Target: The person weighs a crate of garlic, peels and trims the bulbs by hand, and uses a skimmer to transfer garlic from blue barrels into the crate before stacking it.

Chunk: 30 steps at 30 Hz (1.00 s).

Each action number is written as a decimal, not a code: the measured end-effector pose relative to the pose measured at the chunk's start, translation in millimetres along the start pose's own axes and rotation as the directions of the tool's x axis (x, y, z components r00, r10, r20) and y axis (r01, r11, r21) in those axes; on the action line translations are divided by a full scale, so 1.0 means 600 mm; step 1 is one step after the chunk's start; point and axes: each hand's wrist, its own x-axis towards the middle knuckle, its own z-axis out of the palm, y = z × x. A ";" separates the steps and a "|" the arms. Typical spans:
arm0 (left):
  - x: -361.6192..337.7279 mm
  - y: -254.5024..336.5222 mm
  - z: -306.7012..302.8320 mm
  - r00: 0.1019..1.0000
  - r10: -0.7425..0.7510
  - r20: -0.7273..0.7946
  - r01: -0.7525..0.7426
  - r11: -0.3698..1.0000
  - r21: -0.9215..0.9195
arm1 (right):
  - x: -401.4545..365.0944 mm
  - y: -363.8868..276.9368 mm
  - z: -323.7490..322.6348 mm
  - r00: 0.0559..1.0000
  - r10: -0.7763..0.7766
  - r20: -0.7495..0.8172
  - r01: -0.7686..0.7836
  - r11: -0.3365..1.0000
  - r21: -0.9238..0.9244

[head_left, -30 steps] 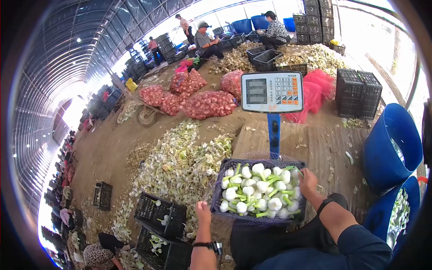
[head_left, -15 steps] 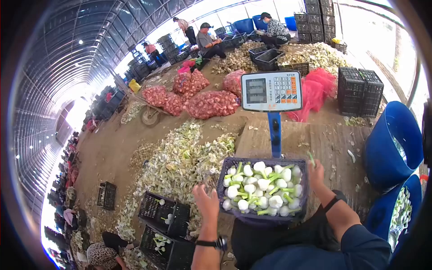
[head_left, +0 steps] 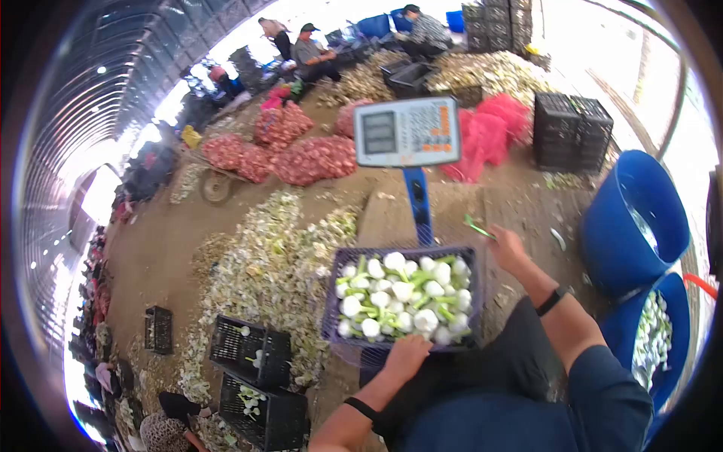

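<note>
Lower left: black crates (head_left: 248, 354) on the dirt floor, beside a heap of trimmings (head_left: 271, 264). Centre: purple crate (head_left: 330, 320) heaped with white bulbs (head_left: 399, 297), set just in front of the post of the scale (head_left: 407, 132). Left hand (head_left: 407, 354) at the crate's near rim, fingers curled over the edge. Right hand (head_left: 506, 248) raised at the crate's far right corner, fingertips pinching a green stalk (head_left: 477, 226). Far right: blue barrels (head_left: 633, 218).
</note>
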 end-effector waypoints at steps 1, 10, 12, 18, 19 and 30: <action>0.003 -0.008 -0.003 0.998 0.068 -0.015 -0.069 0.997 -0.017 | -0.011 -0.009 0.000 0.996 0.070 0.050 -0.073 0.996 0.058; 0.077 -0.072 -0.098 0.922 -0.209 -0.325 0.091 0.934 -0.344 | -0.097 -0.093 0.043 0.924 -0.106 0.367 0.083 0.994 0.076; 0.106 -0.051 -0.101 0.939 -0.199 -0.281 0.118 0.953 -0.280 | -0.116 -0.089 0.067 0.861 -0.143 0.489 0.157 0.987 0.011; 0.164 -0.009 -0.084 0.967 -0.190 -0.173 0.170 0.978 -0.122 | -0.158 -0.090 0.124 0.811 -0.195 0.551 -0.038 0.923 0.383; 0.175 -0.019 -0.066 0.961 -0.153 -0.230 0.111 0.976 -0.186 | -0.158 -0.101 0.111 0.800 -0.209 0.562 -0.032 0.921 0.387; 0.205 -0.044 -0.038 0.817 -0.219 -0.534 0.195 0.976 -0.101 | -0.169 0.004 0.043 0.991 0.055 0.120 -0.108 0.861 0.497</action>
